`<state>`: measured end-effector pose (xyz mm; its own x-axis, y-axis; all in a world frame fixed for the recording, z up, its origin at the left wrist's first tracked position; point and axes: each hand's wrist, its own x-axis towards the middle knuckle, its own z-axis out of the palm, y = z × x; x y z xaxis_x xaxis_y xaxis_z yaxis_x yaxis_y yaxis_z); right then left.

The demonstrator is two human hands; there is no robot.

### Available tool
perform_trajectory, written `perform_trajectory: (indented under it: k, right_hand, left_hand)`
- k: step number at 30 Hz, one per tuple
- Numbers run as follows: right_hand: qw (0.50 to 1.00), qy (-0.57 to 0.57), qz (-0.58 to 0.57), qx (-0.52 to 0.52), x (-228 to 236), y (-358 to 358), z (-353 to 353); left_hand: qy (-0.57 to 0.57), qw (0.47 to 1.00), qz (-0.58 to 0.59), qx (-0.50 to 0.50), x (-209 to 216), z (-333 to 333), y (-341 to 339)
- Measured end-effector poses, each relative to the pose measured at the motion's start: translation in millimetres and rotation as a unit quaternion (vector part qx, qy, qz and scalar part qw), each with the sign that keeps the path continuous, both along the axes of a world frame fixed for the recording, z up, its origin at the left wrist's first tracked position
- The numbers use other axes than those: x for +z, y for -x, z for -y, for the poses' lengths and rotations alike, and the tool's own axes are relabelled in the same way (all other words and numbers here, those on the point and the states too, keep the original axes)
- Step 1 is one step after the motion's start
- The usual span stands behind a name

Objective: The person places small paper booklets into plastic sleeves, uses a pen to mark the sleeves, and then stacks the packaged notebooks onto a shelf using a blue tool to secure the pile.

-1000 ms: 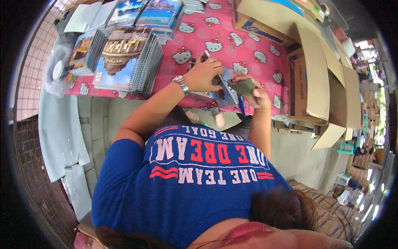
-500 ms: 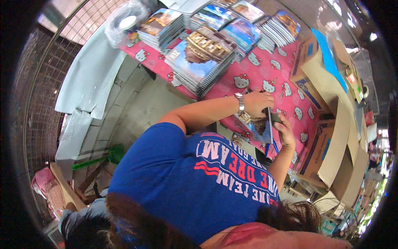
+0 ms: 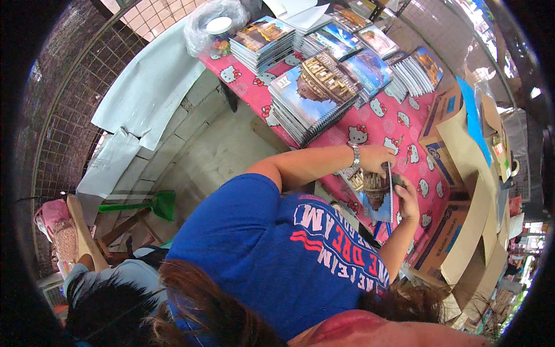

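Note:
A notebook (image 3: 376, 194) with a domed-building photo on its cover is held tilted over the near edge of the pink table. My left hand (image 3: 377, 159), with a metal watch on its wrist, grips the top edge with bent fingers. At the notebook's right-hand edge my right hand (image 3: 408, 198) pinches with thumb and fingers. Something small and dark shows by its fingertips, too unclear to name. Beyond my hands lies a thick stack of spiral-bound notebooks (image 3: 315, 87) with a similar cover. A blue pen-like thing (image 3: 378, 230) shows below the held notebook.
Further notebook stacks (image 3: 263, 43) line the far side of the pink patterned tablecloth (image 3: 358, 136). Open cardboard boxes (image 3: 454, 231) stand to the right. A plastic-wrapped jar (image 3: 218, 26) is at the far left corner. Another person (image 3: 115, 295) sits at lower left, near a green dustpan (image 3: 163, 205).
The view has shifted, so the scene sits lower and farther right. The held notebook's cover now faces up more fully. Both hands keep their places at its edges.

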<state>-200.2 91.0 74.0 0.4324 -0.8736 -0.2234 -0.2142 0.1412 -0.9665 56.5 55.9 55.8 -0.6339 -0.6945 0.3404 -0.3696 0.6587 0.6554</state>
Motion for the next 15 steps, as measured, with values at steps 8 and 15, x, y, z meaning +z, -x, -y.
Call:
perform_trajectory:
  k: [8, 15]
  right_hand:
    - [0.968, 0.032, -0.196, -0.151, -48.3, 23.3, 12.2]
    - [0.833, 0.282, -0.371, -0.298, -111.5, 85.5, -69.1]
  left_hand:
    - [-0.036, 0.995, -0.094, 0.025, -8.4, -4.3, 0.4]
    - [-0.077, 0.954, -0.222, 0.188, -11.0, -37.2, -17.5]
